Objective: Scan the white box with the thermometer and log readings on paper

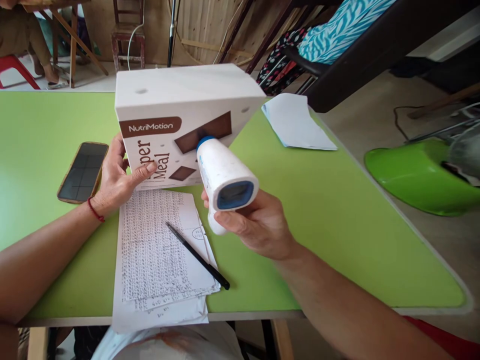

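My left hand (119,172) grips the lower left side of a white NutriMotion box (157,107), thumb on its printed front. The box is tilted above the green table, its face turned toward me. In my right hand (260,222) is a white infrared thermometer (225,167) with a blue nose and a blue-framed screen. Its nose points at the box's front; whether they touch I cannot tell. My fingers wrap its handle, partly hidden. Below lie sheets of paper (157,250) covered in handwriting, a black pen (197,255) resting across them.
A phone (83,172) lies left of my left hand on the green table (318,210). Folded white paper (296,122) sits near the far right edge. Beyond are a green plastic chair (420,175), a wooden chair (127,37) and a seated person's legs (37,45).
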Motion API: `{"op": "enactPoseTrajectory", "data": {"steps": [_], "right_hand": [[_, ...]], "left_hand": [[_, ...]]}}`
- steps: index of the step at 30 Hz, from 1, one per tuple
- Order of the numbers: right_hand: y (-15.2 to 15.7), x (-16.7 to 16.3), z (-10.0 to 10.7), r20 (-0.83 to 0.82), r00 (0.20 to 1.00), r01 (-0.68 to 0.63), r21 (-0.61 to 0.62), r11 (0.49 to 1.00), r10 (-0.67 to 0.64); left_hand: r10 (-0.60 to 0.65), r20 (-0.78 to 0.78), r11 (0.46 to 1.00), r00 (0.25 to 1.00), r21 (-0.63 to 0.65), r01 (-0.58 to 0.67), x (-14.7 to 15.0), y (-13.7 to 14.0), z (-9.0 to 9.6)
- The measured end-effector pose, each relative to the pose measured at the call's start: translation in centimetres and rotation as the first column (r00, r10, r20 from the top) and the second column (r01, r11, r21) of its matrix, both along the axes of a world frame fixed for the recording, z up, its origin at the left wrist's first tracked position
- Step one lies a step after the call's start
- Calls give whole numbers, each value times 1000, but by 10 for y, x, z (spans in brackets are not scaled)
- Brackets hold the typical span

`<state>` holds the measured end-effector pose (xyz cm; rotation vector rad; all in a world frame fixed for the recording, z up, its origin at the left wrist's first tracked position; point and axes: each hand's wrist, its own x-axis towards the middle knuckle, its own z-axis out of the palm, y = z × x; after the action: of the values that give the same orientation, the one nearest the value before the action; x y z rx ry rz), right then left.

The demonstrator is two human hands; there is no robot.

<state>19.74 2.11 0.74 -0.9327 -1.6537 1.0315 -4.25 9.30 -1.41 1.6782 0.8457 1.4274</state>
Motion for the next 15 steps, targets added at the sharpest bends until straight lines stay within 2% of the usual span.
{"op": "enactPoseTrajectory", "data": {"steps": [3,6,8,11,13,15], "right_hand": [[14,19,-1,281,959,36,43,998,-47],[30,37,-7,577,807,66,130,989,-129],[38,46,-13,703,696,45,164,985,-148],[45,57,-22,790,600,6,149,989,-123],[48,62,-27,799,588,11,146,989,-124],[50,66,-32,782,609,7,162,987,-133]], "left_hand": [[7,-27,1000,1000,13,-7,-5,7,-5],[6,-55,1000,998,11,-5,-10,14,-12],[-2,-75,1000,997,6,2,-13,17,-14],[-2,-97,1000,995,-8,2,-13,18,-14],[-8,-95,1000,995,-15,7,-12,17,-13],[-18,-93,999,996,-40,14,-11,15,-12]]}}
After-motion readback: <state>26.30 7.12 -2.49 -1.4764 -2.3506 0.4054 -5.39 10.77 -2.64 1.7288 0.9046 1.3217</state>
